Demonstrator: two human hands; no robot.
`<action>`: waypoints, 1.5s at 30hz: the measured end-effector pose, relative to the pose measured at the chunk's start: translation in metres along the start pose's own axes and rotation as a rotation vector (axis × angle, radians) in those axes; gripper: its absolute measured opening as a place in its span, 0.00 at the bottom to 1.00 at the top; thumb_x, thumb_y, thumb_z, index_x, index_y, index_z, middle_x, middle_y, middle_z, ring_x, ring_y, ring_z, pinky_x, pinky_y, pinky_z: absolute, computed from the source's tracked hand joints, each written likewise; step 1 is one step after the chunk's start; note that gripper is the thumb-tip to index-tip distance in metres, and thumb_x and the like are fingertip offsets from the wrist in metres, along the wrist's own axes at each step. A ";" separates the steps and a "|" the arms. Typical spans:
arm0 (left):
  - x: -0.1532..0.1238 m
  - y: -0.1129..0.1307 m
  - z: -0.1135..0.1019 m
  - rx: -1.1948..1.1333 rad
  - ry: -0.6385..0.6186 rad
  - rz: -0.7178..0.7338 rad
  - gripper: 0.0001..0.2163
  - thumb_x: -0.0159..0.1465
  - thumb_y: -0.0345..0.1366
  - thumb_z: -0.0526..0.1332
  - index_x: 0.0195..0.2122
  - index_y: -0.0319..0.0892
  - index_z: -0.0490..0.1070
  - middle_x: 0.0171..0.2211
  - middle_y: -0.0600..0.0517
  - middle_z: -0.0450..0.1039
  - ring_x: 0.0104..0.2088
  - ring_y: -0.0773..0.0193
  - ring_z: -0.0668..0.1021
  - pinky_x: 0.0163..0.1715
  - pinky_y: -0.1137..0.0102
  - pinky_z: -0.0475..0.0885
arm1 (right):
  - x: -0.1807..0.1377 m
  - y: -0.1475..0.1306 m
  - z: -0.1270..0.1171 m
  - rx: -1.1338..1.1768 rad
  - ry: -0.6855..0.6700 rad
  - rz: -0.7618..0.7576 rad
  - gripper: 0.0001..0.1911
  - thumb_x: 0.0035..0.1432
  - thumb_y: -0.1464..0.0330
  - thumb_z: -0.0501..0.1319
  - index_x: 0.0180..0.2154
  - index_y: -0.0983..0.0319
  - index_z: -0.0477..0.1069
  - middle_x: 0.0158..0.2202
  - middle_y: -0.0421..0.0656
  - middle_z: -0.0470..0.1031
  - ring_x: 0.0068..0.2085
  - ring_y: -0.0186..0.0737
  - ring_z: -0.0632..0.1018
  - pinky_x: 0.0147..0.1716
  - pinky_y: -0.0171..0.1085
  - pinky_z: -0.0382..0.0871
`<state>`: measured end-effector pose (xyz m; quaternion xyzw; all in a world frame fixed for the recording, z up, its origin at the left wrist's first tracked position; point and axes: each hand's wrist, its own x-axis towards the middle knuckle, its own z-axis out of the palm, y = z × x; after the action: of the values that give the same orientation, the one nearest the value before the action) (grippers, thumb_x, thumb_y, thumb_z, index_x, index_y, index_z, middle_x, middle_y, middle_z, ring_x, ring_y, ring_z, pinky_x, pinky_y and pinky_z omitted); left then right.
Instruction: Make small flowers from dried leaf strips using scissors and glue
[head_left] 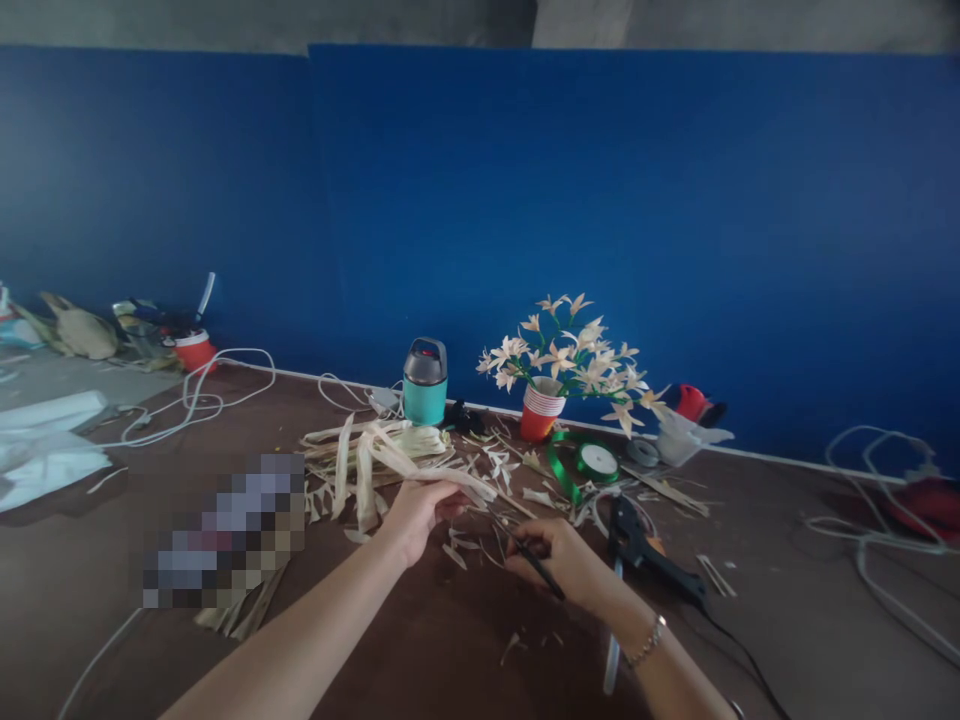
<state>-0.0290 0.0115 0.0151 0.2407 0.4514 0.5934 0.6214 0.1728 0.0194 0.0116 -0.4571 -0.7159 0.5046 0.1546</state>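
Note:
My left hand [424,515] is closed on a long pale strip of dried husk [450,478], which runs back over the pile to its left. My right hand [551,560] grips a pair of dark-handled scissors [538,568], their tips close to the right end of the strip. Whether the blades touch the husk I cannot tell. Beneath and around both hands lie cut petal-shaped scraps [461,550]. A heap of dried husk strips [367,455] spreads behind my left hand.
Cream husk flowers [559,358] stand in stacked red paper cups [541,412]. Near my right forearm lie a black glue gun [649,555] and a clear glue stick [613,650]. Green ribbon [598,461], a turquoise-and-grey container [425,385] and white cables [202,395] also occupy the table.

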 end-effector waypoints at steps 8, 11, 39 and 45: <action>0.001 -0.007 0.003 -0.120 0.076 -0.114 0.03 0.53 0.24 0.64 0.28 0.34 0.77 0.22 0.50 0.77 0.23 0.68 0.78 0.22 0.78 0.72 | -0.001 -0.003 -0.001 -0.006 0.007 0.011 0.13 0.47 0.60 0.64 0.27 0.64 0.69 0.15 0.32 0.62 0.15 0.25 0.59 0.13 0.26 0.52; 0.001 -0.008 0.003 -0.143 0.083 -0.133 0.03 0.53 0.24 0.64 0.29 0.33 0.76 0.23 0.49 0.77 0.22 0.69 0.78 0.22 0.78 0.72 | -0.001 -0.005 -0.001 -0.012 0.017 -0.009 0.13 0.46 0.61 0.65 0.26 0.65 0.69 0.15 0.33 0.62 0.16 0.26 0.60 0.14 0.26 0.52; -0.002 -0.008 0.003 -0.116 0.068 -0.061 0.04 0.49 0.26 0.68 0.28 0.34 0.76 0.22 0.50 0.77 0.22 0.69 0.77 0.23 0.78 0.72 | -0.001 -0.004 -0.002 -0.004 0.008 -0.040 0.14 0.45 0.59 0.65 0.25 0.65 0.70 0.16 0.35 0.63 0.18 0.27 0.60 0.17 0.27 0.51; -0.002 -0.009 0.003 -0.146 0.072 -0.044 0.05 0.49 0.26 0.68 0.28 0.34 0.77 0.23 0.50 0.77 0.23 0.69 0.77 0.24 0.77 0.73 | 0.000 -0.002 0.001 -0.011 0.039 0.004 0.12 0.45 0.61 0.64 0.27 0.65 0.70 0.16 0.34 0.62 0.17 0.27 0.60 0.15 0.27 0.52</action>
<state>-0.0216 0.0088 0.0098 0.1630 0.4341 0.6192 0.6337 0.1715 0.0186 0.0134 -0.4692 -0.7145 0.4921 0.1649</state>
